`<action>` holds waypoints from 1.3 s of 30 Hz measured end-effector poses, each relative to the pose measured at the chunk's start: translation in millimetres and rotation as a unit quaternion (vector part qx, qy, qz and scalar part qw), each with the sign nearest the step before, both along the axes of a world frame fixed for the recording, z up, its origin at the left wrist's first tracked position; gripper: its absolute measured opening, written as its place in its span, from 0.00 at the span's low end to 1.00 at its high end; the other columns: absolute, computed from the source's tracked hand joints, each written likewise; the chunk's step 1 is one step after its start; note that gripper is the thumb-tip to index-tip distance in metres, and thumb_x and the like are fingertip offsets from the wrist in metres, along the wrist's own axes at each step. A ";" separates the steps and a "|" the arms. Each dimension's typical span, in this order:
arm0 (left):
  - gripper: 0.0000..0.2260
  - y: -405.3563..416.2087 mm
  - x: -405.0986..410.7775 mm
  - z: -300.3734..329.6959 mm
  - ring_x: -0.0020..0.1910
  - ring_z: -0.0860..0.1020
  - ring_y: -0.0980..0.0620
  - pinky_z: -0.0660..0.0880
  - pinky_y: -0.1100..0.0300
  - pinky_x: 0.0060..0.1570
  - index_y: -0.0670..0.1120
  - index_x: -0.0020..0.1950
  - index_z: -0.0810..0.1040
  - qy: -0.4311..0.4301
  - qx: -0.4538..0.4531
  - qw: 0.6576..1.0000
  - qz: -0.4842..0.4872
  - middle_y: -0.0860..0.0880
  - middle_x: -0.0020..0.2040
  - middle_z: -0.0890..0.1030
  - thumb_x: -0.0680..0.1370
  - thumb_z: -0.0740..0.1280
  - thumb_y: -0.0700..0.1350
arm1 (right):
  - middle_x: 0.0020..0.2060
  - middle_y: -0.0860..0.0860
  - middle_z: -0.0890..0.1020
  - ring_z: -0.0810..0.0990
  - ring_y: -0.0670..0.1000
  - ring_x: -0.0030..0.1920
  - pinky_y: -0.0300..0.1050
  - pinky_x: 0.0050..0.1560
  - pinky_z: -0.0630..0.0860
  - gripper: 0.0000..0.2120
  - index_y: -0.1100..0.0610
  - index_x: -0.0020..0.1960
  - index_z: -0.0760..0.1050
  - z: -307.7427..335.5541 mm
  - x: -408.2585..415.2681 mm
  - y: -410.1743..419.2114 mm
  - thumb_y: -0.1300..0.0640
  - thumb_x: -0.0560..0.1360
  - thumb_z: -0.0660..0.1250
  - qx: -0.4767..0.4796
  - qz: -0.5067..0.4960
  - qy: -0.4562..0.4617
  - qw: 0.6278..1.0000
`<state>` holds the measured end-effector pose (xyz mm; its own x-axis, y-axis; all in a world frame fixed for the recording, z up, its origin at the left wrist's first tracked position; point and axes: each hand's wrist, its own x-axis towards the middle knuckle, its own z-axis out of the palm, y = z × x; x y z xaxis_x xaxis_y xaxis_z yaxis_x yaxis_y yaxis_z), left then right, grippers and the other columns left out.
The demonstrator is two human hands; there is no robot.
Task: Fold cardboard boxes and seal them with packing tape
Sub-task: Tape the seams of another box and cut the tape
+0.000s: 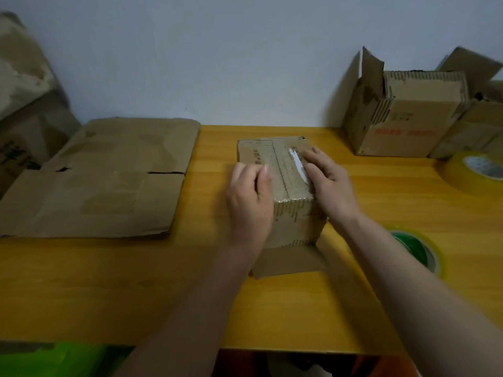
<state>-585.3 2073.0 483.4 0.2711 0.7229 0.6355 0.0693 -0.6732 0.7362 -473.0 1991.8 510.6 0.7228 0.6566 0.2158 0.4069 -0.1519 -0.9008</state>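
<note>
A small brown cardboard box (283, 186) stands near the middle of a yellow wooden table (109, 281), its top flaps closed and meeting along a seam that runs away from the viewer. A strip of glossy clear tape lies along that seam, catching the light in a white streak near the far right of the top, and it folds over the near edge onto the front face. The cardboard is worn, with dark dashed print along its edges and faint lettering on the top left flap; one loose flap sticks out flat on the table at the near base. The left hand (249, 197) rests on the box's top left edge and side, fingers curled loosely against the cardboard; whether it actually clasps anything cannot be told. The right hand (330, 183) lies flat on the top right, fingers straight and spread, pressing beside the tape. To the left, well apart, a flattened cardboard sheet (109, 175) lies on the table. At the far right stand open boxes (402, 118) against the wall, a roll of yellowish tape (473, 172) near them, and a green-cored tape roll (416, 248) just beside the right forearm.
</note>
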 end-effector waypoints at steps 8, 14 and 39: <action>0.17 15.2 -2.5 -13.5 0.64 0.73 0.54 0.70 0.60 0.66 0.38 0.49 0.83 -0.016 0.058 0.997 -0.056 0.48 0.54 0.82 0.82 0.58 0.46 | 0.72 0.48 0.67 0.65 0.41 0.71 0.35 0.69 0.63 0.22 0.52 0.59 0.76 -35.0 -11.8 -2.9 0.43 0.69 0.68 0.158 0.018 -0.062 0.985; 0.21 39.3 -10.6 -37.1 0.69 0.70 0.43 0.68 0.50 0.69 0.34 0.61 0.71 -0.002 0.130 0.987 -0.090 0.39 0.63 0.75 0.84 0.52 0.52 | 0.76 0.51 0.57 0.51 0.47 0.77 0.36 0.75 0.51 0.32 0.59 0.71 0.63 -44.8 5.8 -13.7 0.42 0.74 0.64 0.038 0.107 -0.209 0.971; 0.16 -11.3 -21.6 64.0 0.61 0.71 0.54 0.73 0.56 0.59 0.55 0.64 0.71 0.451 0.127 0.880 -0.079 0.55 0.68 0.71 0.80 0.61 0.38 | 0.67 0.59 0.70 0.69 0.59 0.66 0.53 0.64 0.68 0.22 0.60 0.70 0.65 -1.3 85.1 -55.8 0.49 0.82 0.55 -0.220 -0.102 -0.119 0.963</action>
<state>-606.9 2061.6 547.4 0.8320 0.4966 0.2473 0.4391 -0.8619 0.2537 -387.9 1936.0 509.4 0.8108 0.5718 0.1252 0.5155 -0.5961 -0.6156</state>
